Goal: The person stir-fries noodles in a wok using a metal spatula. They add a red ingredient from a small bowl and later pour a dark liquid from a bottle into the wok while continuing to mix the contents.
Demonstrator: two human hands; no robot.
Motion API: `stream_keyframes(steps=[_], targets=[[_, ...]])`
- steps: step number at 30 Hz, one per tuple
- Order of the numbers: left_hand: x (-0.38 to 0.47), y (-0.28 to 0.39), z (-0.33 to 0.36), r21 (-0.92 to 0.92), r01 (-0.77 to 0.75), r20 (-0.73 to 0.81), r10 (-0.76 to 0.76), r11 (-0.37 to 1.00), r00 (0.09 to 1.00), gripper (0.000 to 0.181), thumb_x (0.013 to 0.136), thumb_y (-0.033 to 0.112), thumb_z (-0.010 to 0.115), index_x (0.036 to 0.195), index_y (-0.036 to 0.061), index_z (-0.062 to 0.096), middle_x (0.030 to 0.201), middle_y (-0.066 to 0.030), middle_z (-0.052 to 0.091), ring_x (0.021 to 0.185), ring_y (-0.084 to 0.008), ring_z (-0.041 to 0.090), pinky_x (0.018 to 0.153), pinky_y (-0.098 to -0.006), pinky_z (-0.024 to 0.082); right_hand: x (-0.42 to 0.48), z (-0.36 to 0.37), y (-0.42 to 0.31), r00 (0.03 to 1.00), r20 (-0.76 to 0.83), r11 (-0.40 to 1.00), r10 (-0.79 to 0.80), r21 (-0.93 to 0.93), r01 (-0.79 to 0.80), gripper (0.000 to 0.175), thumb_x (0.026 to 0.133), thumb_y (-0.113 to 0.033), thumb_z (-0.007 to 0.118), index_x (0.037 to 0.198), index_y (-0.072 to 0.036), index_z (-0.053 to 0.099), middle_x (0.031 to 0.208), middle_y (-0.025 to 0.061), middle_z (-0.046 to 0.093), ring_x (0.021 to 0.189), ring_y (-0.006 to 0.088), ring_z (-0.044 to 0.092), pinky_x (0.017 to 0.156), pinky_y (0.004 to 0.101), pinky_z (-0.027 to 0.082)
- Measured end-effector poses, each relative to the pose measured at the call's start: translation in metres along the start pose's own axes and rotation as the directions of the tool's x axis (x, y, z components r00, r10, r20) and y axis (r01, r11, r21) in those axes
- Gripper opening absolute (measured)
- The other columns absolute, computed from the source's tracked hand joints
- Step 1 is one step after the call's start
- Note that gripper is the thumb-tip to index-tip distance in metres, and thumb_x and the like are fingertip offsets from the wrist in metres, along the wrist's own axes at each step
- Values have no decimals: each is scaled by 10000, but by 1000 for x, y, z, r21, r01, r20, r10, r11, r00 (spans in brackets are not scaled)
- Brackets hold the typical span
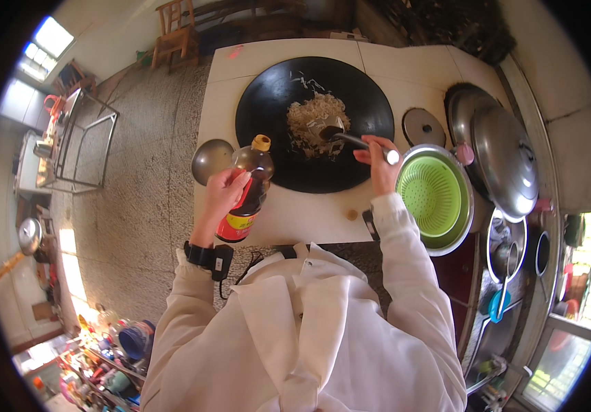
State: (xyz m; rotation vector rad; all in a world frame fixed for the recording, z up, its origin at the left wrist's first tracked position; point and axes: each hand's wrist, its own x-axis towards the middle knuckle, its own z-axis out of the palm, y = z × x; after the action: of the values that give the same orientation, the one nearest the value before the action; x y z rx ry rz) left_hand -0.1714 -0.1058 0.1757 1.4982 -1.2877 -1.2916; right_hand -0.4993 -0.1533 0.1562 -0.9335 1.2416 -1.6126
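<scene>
My left hand (226,193) grips the handle of a large plastic bottle (254,180) of dark liquid with a red and yellow label. The bottle stands tilted, its yellowish neck up, at the wok's near left rim. My right hand (382,164) holds a metal ladle (352,139) by its handle. Dark liquid shows in the ladle's bowl, which is over the shredded pale food (318,110) in the middle of the big black wok (264,113). A few loose pale strands cling to the wok's far side.
A metal bowl (213,161) stands left of the wok on the tiled stove top (305,221). To the right are a small lid (423,127), a green colander (426,193) in a metal basin, and large metal lids (506,154). A small brownish disc (352,214) lies near the front edge.
</scene>
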Motion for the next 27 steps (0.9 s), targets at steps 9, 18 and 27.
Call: stream_keyframes(steps=[9, 18, 27], targets=[[-56, -38, -48, -188, -45, -160, 15, 981, 987, 226, 887, 245, 634, 867, 22, 604, 588, 43, 497, 475, -26, 428, 428, -185, 313, 60, 21, 48, 990, 138, 889, -18, -451, 79, 124, 823, -44, 560, 842, 4, 672, 704, 52, 639, 554, 142, 635, 509, 237, 516], [-84, -86, -69, -366, -225, -310, 110, 903, 944, 157, 855, 165, 669, 840, 33, 586, 666, 49, 519, 559, -19, 451, 492, -172, 341, 60, 49, 17, 979, 156, 914, 128, -403, -56, 99, 813, -52, 586, 825, 4, 667, 714, 64, 638, 546, 145, 631, 498, 243, 510], [-107, -101, -83, -460, -254, -350, 90, 850, 933, 276, 816, 151, 700, 1021, -1, 596, 906, -10, 625, 790, -60, 564, 700, -207, 462, 69, 33, 14, 967, 173, 870, 186, -487, -80, 115, 834, -43, 564, 848, 25, 656, 768, 85, 655, 520, 153, 627, 472, 240, 510]])
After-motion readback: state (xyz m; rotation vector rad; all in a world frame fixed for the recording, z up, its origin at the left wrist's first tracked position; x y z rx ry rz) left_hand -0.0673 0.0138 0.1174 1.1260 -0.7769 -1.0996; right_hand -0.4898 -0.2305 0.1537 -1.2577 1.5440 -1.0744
